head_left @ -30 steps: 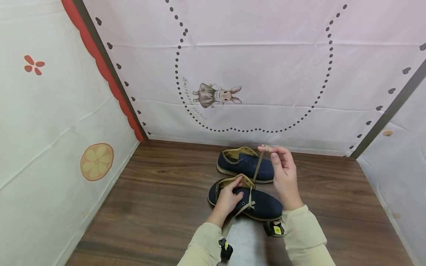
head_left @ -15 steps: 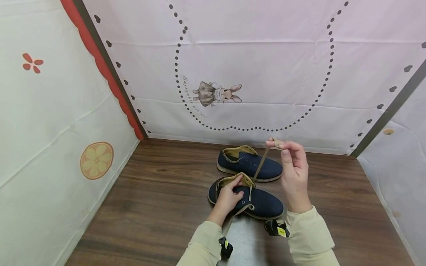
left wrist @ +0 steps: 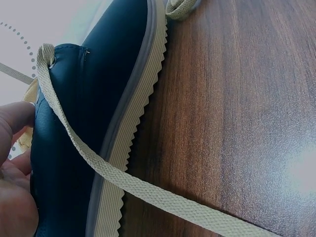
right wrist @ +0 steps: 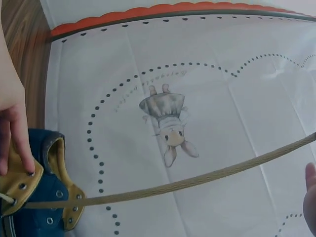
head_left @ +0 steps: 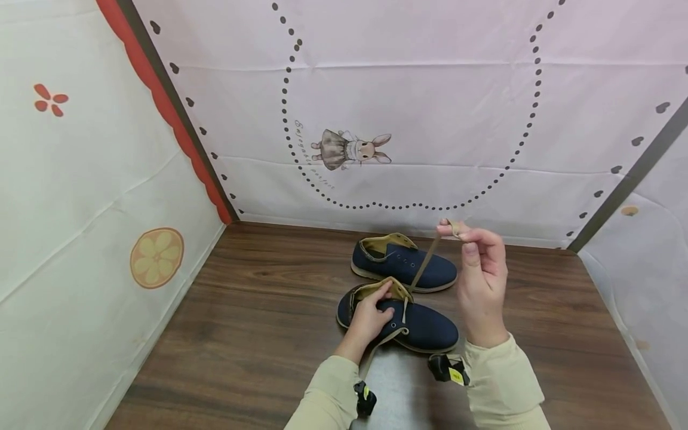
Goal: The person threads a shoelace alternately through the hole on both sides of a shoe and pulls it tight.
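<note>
Two navy blue shoes with tan linings lie on the table, toes to the right. My left hand (head_left: 368,322) holds the near shoe (head_left: 430,328) by its eyelet flap, index finger on the tan lining (right wrist: 24,170). My right hand (head_left: 484,286) pinches a flat beige shoelace (head_left: 427,263), part of it looped over the fingers. It runs taut from the flap up to this hand. The lace's other end (left wrist: 163,196) leaves an eyelet, crosses the sole edge and trails toward the left wrist. In the right wrist view only part of the right thumb (right wrist: 310,197) shows.
Behind the near shoe stands the far shoe (head_left: 430,272), with bare eyelets. The dark wood table (head_left: 258,310) meets a printed cloth wall (head_left: 430,119) at the back. Cloth walls also stand left (head_left: 80,179) and right (head_left: 645,269).
My right hand has moved right and slightly up, drawing the lace. The slack loop at the near shoe's front eyelet has tightened into a small curl. The left hand stays put.
</note>
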The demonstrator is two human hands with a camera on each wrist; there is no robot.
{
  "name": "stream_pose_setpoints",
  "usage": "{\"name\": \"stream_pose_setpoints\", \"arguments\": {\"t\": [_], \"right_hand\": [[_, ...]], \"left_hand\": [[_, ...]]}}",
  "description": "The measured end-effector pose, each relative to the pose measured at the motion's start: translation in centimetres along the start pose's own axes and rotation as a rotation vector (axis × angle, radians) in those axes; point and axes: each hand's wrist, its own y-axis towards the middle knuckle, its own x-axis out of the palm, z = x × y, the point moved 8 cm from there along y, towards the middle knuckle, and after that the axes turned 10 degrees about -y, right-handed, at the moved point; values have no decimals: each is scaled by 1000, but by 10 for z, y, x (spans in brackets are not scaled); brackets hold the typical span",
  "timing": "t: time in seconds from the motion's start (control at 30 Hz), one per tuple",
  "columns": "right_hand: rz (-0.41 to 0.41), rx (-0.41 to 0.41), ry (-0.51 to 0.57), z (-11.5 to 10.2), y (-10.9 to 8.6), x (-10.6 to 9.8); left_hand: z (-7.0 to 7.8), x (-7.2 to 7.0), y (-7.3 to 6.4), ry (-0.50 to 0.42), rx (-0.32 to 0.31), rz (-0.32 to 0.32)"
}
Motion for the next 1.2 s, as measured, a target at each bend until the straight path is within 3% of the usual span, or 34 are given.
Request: {"name": "stream_pose_setpoints", "arguments": {"t": [0.1,0.2,0.33,0.4,0.47,0.53,0.63,0.67,0.73,0.8,0.87,0.97,1.07,1.13,1.2], "right_hand": [[9,77,-52,4,-1,-2],[12,148,-92,8,-2,-6],[-95,210,-56,11,-4,-5],[-144,266,-25,17,-8,-3],[-153,333,-16,25,-14,-6],[-121,404,12,34,-20,-10],[-66,512,37,47,-31,-15],[-56,541,37,51,-34,-15],[-50,595,-16,56,-39,-17],[-64,627,-62,58,-43,-17],[-79,639,-105,59,-45,-18],[-103,633,-158,59,-45,-20],[-127,619,-200,60,-46,-19],[-146,606,-210,60,-46,-18],[-157,610,-195,60,-48,-16]], "left_hand": [[-1,-1,0,-8,-6,2],[4,-6,-2,-61,40,35],[24,-20,-15,-221,213,133],[34,-26,-26,-218,288,159],[41,-26,-37,-53,333,154],[44,-18,-47,236,377,126],[42,-1,-58,636,502,117],[41,3,-60,706,550,125],[39,9,-65,750,628,137],[38,8,-66,696,651,117],[39,3,-66,556,595,35],[42,-7,-63,248,415,-160],[50,-23,-64,-41,247,-284],[60,-40,-66,-127,193,-297],[71,-60,-69,-145,161,-273]]}}
